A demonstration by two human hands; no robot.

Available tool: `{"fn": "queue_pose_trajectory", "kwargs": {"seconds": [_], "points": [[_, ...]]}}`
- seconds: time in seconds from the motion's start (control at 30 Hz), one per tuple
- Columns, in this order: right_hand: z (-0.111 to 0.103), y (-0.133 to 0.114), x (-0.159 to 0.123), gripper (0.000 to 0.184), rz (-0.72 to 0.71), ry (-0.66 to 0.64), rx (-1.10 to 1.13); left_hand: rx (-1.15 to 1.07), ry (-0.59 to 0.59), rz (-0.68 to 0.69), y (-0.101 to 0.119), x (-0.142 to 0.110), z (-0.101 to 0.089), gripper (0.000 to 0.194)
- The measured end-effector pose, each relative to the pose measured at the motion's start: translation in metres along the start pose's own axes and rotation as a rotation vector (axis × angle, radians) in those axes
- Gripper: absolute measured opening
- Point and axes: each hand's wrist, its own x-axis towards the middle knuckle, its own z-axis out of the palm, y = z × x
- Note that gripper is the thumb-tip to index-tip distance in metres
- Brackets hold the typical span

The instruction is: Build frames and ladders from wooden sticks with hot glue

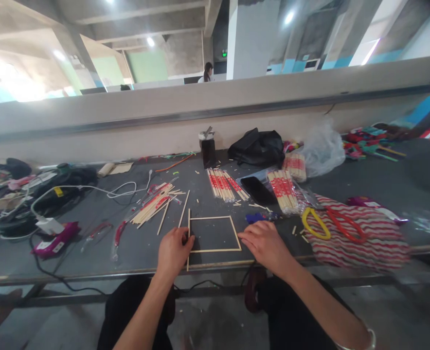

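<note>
A four-sided frame of thin wooden sticks (215, 251) lies flat on the dark table in front of me; its left stick runs past the corners at both ends. My left hand (174, 250) has its fingers closed at that left stick, thumb and forefinger pinching it. At the opposite side, my right hand (265, 244) has its fingers pressed together, with the tips at the frame's right stick. Just beyond the right hand lies a blue object (257, 217), partly covered by it. Left of the frame are loose sticks (184, 209) and a heap of chopsticks (152, 206).
Wrapped chopstick bundles (220, 184), a black phone (259, 190) and another chopstick pack (282, 189) lie further back. Yellow-and-red-handled scissors (316, 224) rest on a striped cloth (361, 243) at right. A white cable (91, 186) crosses the left side.
</note>
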Motion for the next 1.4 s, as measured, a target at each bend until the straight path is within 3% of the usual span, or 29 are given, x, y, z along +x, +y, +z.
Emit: {"fn": "queue_pose_trajectory", "kwargs": {"seconds": [1.4], "points": [[0.0007,-0.0006,-0.0004,0.021,-0.017,0.002,-0.032,0.005,-0.008,0.028,-0.0005,-0.0016,-0.0002,0.022]]}}
